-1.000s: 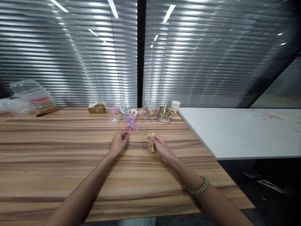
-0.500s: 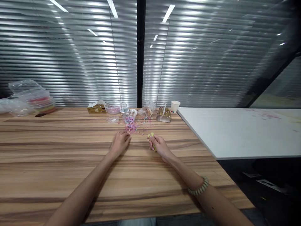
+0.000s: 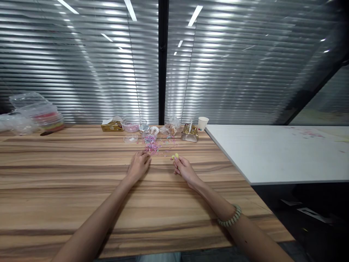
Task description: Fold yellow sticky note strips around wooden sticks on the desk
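My left hand (image 3: 139, 163) rests on the wooden table with its fingers curled, at the near edge of a pile of small pink, purple and blue pieces (image 3: 152, 147). What its fingertips hold, if anything, is hidden. To the right, my right hand (image 3: 184, 168) is closed on a small yellow object with rounded lobes (image 3: 175, 156). Part of that object is covered by my fingers, and its kind is unclear. Behind the pile stands a clear tub (image 3: 149, 134) with more of the coloured pieces in it.
Along the back are a gold box (image 3: 112, 126), a clear container with pink contents (image 3: 131, 126), a clear lid (image 3: 131, 138), crumpled plastic (image 3: 171, 126), a gold tissue pack (image 3: 190, 134) and a paper cup (image 3: 202, 123). Clear containers (image 3: 45, 112) stand far left. A white table (image 3: 286, 156) adjoins right.
My right hand has turned slightly, and less of the yellow object shows below its fingers. My left hand has barely shifted.
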Demonstrator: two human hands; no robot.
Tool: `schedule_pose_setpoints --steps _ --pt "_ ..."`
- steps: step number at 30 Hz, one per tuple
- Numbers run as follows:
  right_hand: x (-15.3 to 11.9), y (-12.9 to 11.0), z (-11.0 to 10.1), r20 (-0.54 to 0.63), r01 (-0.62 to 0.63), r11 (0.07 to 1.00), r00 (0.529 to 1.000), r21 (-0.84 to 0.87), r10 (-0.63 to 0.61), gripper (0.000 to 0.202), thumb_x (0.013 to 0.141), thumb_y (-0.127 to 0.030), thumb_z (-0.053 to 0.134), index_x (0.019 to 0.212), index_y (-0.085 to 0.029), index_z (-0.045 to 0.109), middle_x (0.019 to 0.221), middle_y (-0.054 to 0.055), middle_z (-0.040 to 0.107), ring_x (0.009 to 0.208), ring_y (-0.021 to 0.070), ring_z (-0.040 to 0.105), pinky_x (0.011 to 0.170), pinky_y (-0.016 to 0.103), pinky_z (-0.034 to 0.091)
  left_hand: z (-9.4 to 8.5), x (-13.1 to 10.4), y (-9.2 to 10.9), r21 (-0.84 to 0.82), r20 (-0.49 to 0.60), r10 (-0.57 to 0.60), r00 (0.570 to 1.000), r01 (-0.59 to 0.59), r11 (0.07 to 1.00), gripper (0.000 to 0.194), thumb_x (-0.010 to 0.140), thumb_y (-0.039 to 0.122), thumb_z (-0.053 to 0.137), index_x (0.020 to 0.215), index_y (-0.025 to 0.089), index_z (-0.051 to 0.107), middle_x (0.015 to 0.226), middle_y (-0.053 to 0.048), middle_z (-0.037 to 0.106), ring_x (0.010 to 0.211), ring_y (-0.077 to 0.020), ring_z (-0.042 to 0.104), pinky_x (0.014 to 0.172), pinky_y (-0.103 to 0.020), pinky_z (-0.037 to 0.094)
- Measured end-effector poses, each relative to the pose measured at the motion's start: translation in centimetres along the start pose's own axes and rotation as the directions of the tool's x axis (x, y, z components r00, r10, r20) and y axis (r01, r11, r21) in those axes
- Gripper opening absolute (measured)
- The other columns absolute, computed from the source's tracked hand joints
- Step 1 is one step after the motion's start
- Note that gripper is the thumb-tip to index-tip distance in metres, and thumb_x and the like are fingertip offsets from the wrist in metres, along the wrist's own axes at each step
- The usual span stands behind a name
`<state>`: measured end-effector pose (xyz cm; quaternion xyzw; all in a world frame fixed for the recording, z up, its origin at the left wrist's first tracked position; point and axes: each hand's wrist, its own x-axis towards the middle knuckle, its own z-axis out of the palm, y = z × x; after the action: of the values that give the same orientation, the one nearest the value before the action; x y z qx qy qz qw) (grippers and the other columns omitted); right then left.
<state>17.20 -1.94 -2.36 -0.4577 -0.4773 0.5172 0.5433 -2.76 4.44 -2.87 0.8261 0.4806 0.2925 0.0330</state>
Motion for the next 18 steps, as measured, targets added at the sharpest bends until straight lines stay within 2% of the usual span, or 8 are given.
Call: schedule_pose_setpoints --steps 6,11,18 --pt "-0.19 -0.21 0.12 -0.006 -0.012 0.999 1.000 -0.050 0.012 0.047 0.067 -0.059 0.053 0.084 -0.016 0.050 0.056 -0.008 0.033 0.042 0.0051 0.032 0.044 0.021 0.037 -0.52 0.11 0.28 -0.047 0.003 -0.043 0.999 0.043 0.998 0.017 0.078 0.019 0.045 0.074 0.016 0.062 0.079 -0.008 0.059 0.081 -0.0212 0.052 0.075 -0.031 0.040" --pt "-0.32 -0.41 0.12 -0.019 0.018 0.988 1.000 -0.156 -0.021 0.040 0.069 -0.055 0.055 0.072 -0.017 0.043 0.057 -0.007 0.034 0.045 0.0065 0.038 0.044 0.022 0.038 -0.50 0.13 0.40 -0.094 0.000 -0.067 0.998 0.067 0.993 0.016 0.076 0.016 0.046 0.068 0.015 0.059 0.076 -0.008 0.059 0.079 -0.0207 0.052 0.073 -0.030 0.039" --pt "-0.41 -0.66 0.08 -0.010 0.032 0.982 0.999 -0.185 -0.034 0.036 0.070 -0.051 0.054 0.071 -0.017 0.043 0.060 -0.006 0.035 0.047 0.0066 0.038 0.045 0.021 0.037 -0.39 0.12 0.32 -0.172 -0.011 -0.091 0.996 0.088 0.981 0.010 0.074 0.017 0.048 0.071 0.016 0.057 0.073 -0.006 0.061 0.074 -0.0203 0.054 0.068 -0.028 0.038"
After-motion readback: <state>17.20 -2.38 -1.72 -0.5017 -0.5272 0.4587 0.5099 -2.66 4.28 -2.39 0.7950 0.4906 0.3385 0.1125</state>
